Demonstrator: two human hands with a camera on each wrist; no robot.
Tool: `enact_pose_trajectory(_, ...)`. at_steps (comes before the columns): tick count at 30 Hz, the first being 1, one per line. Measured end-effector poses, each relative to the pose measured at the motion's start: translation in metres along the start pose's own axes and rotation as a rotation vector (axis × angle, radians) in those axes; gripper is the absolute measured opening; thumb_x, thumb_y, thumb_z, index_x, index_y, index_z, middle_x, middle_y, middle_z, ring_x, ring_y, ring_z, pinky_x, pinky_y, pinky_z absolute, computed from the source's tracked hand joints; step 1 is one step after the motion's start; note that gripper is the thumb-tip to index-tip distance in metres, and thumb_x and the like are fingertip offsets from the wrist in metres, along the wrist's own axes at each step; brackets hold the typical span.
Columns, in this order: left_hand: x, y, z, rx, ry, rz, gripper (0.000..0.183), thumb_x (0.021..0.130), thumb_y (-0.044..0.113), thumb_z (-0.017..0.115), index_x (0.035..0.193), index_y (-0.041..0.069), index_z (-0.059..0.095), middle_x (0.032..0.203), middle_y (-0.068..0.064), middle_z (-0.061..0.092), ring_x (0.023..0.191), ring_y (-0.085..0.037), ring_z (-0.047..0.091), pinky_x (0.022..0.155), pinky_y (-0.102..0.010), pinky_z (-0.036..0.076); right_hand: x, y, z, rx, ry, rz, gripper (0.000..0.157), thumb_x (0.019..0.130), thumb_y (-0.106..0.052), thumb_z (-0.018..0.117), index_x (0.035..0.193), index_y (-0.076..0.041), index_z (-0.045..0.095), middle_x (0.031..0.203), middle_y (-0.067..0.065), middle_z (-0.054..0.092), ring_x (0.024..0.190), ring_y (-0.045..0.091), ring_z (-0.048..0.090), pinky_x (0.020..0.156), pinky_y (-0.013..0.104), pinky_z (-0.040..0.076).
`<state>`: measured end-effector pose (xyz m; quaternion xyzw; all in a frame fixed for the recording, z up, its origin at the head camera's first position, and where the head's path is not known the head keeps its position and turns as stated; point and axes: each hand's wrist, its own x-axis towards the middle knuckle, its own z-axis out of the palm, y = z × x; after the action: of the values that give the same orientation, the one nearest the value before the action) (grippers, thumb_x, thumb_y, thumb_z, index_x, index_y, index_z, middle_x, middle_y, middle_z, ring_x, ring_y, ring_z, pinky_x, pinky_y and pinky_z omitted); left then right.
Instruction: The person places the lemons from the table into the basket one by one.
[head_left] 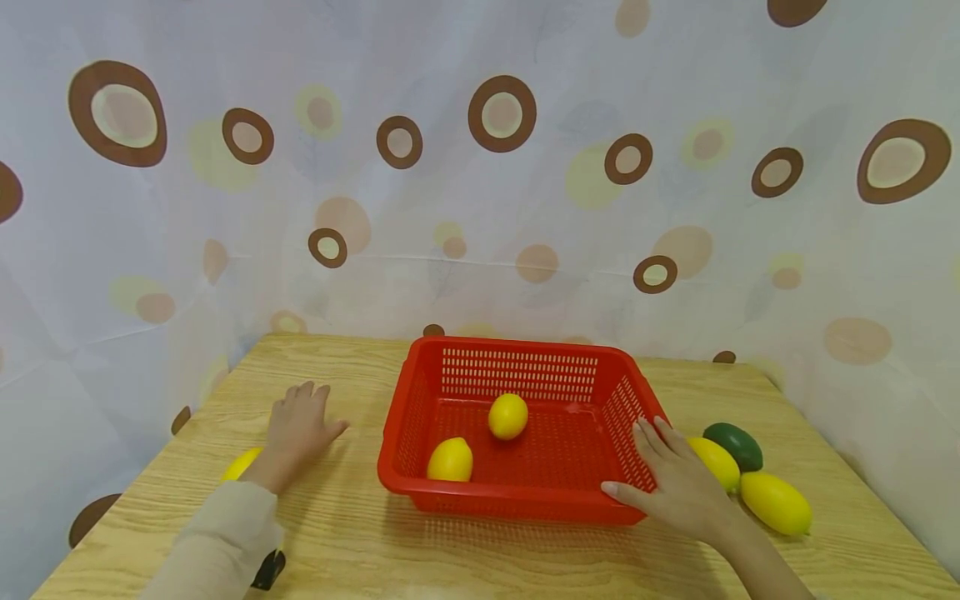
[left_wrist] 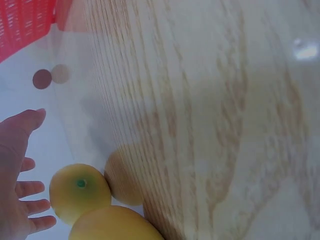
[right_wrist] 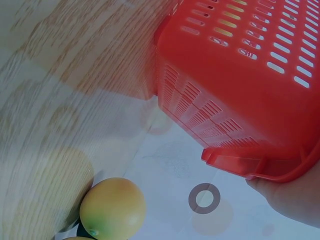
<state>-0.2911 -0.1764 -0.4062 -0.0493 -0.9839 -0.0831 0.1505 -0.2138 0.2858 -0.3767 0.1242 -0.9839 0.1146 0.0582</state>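
Observation:
My left hand [head_left: 300,425] hovers over the table left of the basket, fingers spread and holding nothing. Beneath its forearm, a yellow lemon [head_left: 242,464] is partly hidden; the left wrist view shows two, a lemon [left_wrist: 80,192] near the fingertips and another lemon [left_wrist: 117,225] beside it. My right hand [head_left: 682,487] rests on the right front corner of the red plastic basket [head_left: 517,502], fingers extended over the side rim, thumb at the front rim. Inside lie two lemons, one near the middle [head_left: 508,417] and one at the front left [head_left: 450,460].
Right of the basket, partly behind my right hand, lie a lemon [head_left: 714,463], a second lemon [head_left: 776,502] and a dark green fruit [head_left: 733,447]. The wooden table [head_left: 337,533] backs onto a patterned curtain [head_left: 450,200].

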Motion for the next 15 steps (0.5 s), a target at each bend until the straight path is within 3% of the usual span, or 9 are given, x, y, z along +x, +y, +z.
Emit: enact_pose_trajectory(15,-0.003,-0.014,0.001,0.052,-0.025,-0.023,0.066,0.082,0.036,0.066,0.125,-0.01,0.047,0.123,-0.034,0.047,0.111,-0.05,0.044,0.085,-0.059,0.042,0.0,0.0,0.0,0.007,0.011,-0.007,0.094,0.081,-0.063,0.053,0.14,0.006,0.031,0.147,0.026,0.03,0.136,0.047,0.019,0.101,0.068,0.026)
